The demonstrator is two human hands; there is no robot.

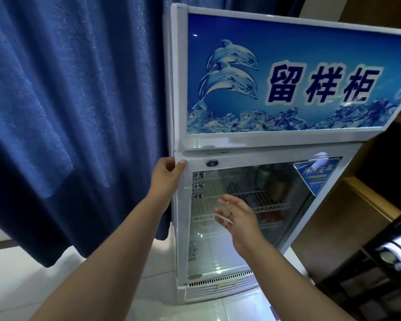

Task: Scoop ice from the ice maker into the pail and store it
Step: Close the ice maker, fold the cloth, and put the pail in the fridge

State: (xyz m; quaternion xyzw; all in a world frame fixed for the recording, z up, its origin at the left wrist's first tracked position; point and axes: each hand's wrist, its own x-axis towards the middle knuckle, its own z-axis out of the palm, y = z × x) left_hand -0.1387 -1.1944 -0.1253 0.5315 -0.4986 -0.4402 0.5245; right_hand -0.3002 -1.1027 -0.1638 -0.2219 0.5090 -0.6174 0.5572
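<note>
1. Against a dark blue pleated curtain (67,112), on pale glossy floor tiles (33,286): white glass-door display fridge (259,155), upright
2. Gripping its door's top left corner with the left hand (167,173), thumb on the front
3. Holding the right hand (240,216) wide, fingers spread, before the glass

Both arms bare to frame bottom: left forearm (116,251) lower left, right forearm (287,281) lower right. Left hand (166,174): short thumbnail. Right hand (239,218): dark mark at one finger, too blurred to tell.

Left grip (166,173) curled, clasping; right grip (237,216) splayed.
</note>
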